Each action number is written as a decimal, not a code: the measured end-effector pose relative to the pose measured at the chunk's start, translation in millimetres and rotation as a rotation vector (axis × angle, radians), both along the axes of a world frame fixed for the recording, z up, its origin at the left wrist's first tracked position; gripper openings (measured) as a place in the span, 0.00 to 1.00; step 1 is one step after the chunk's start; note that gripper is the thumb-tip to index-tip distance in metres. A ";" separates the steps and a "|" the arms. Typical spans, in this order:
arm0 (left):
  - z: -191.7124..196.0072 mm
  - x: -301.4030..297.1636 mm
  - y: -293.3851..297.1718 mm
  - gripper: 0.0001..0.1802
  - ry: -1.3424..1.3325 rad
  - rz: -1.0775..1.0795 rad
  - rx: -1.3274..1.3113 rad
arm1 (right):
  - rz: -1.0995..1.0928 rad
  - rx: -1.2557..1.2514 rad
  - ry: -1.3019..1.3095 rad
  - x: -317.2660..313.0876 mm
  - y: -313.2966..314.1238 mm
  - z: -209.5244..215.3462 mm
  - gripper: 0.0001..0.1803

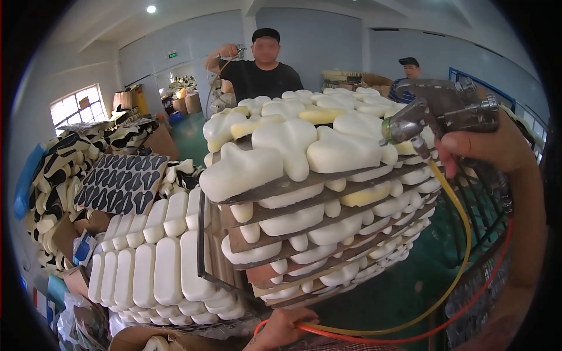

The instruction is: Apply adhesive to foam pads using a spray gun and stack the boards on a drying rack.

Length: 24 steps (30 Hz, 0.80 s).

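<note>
My right hand (497,137) is raised at the right, wrapped round the grip of a dark, paint-caked spray gun (404,124). The nozzle points left, level with the top layer of a tall stack. That layer is made of cream, saddle-shaped foam pads (287,143) laid side by side on a dark board (275,186). A yellow hose (458,202) and a red hose (504,251) hang from the gun and curve down to the lower middle. There my left hand (285,327) is closed on both hoses, below the stack.
Long cream foam pads (167,272) are piled left of the stack. Behind them lie a sheet of dark pads (122,182) and heaped foam pieces. A person (263,73) stands beyond the stack holding another sprayer; a second person (410,73) is farther right. Metal racks (477,216) stand at right.
</note>
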<state>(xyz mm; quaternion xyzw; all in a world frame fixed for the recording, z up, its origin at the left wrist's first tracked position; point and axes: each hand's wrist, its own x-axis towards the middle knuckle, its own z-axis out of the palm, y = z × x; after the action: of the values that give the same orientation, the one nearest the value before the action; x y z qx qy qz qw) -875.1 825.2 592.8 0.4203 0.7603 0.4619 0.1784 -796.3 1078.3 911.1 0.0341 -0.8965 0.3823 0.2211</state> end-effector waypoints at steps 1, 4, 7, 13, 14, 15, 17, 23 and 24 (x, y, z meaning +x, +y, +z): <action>-0.2 0.8 5.9 0.10 -0.003 -0.022 0.005 | -0.022 0.005 -0.003 2.0 4.5 0.8 0.10; 2.6 -0.5 15.3 0.09 0.050 -0.088 0.094 | -0.066 0.130 0.026 -10.7 27.0 13.3 0.09; -4.4 3.7 21.0 0.08 0.022 -0.108 0.192 | -0.163 0.103 -0.093 14.0 28.4 20.5 0.09; -6.7 12.3 36.9 0.09 0.005 -0.127 0.180 | -0.254 0.241 0.097 14.4 57.4 23.5 0.10; -8.0 12.2 39.6 0.09 0.011 -0.134 0.181 | -0.247 0.201 0.034 23.4 52.3 24.3 0.10; -9.5 12.5 41.9 0.09 0.041 -0.147 0.187 | -0.240 0.161 -0.030 29.8 49.9 23.6 0.10; -9.4 16.9 45.8 0.09 0.068 -0.153 0.192 | -0.119 0.105 -0.069 35.7 54.9 22.1 0.10; -7.4 23.8 62.7 0.08 0.114 -0.214 0.202 | -0.244 0.097 -0.065 57.4 53.6 24.1 0.10; -7.2 24.8 65.6 0.08 0.095 -0.223 0.183 | -0.194 0.050 -0.073 63.4 47.6 21.0 0.11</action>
<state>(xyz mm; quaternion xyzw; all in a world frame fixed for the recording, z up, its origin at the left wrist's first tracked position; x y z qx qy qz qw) -850.3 890.8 585.7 0.5381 0.6711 0.4863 0.1533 -732.9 1125.9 932.1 -0.0612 -0.9123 0.3377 0.2235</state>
